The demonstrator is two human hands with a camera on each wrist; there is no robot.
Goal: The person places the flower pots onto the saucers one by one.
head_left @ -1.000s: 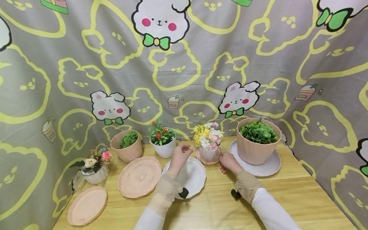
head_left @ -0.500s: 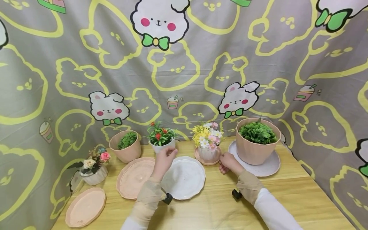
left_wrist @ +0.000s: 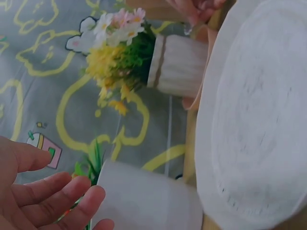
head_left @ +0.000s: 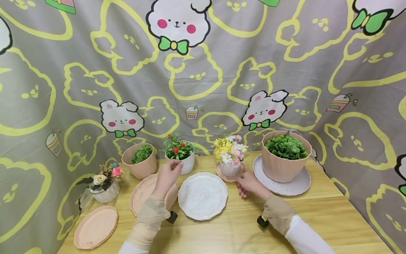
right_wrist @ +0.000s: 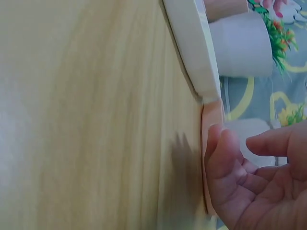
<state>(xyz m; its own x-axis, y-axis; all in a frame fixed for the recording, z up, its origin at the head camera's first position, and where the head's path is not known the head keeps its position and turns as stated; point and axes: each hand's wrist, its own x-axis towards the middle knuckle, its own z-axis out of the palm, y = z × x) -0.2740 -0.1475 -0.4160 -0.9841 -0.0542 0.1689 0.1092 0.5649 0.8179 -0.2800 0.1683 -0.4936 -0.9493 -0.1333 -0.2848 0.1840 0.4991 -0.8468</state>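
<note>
My left hand (head_left: 168, 176) hovers over the larger pink saucer (head_left: 144, 192), fingertips overlapping the white pot with red flowers (head_left: 187, 163) in the head view. Its fingers are loosely bent with nothing between them, as the left wrist view shows. My right hand (head_left: 252, 184) is at the front right of the small pink saucer (head_left: 222, 176), which bears a ribbed white pot of yellow, pink and white daisies (head_left: 229, 157). In the right wrist view its fingers (right_wrist: 223, 148) overlap the saucer's edge, with the thumb apart from them. A round white saucer (head_left: 203, 197) lies between my hands.
At right, a large pink pot of green leaves (head_left: 285, 164) stands on a whitish saucer (head_left: 299, 185). To the left are a pink pot with a green plant (head_left: 144, 167), a pot of roses (head_left: 106, 192) and an oval-looking pink saucer (head_left: 96, 227). A patterned curtain (head_left: 222, 88) hangs behind.
My left hand has moved left, from above the white saucer to above the larger pink one. The right hand has shifted slightly left and toward me at the small saucer.
</note>
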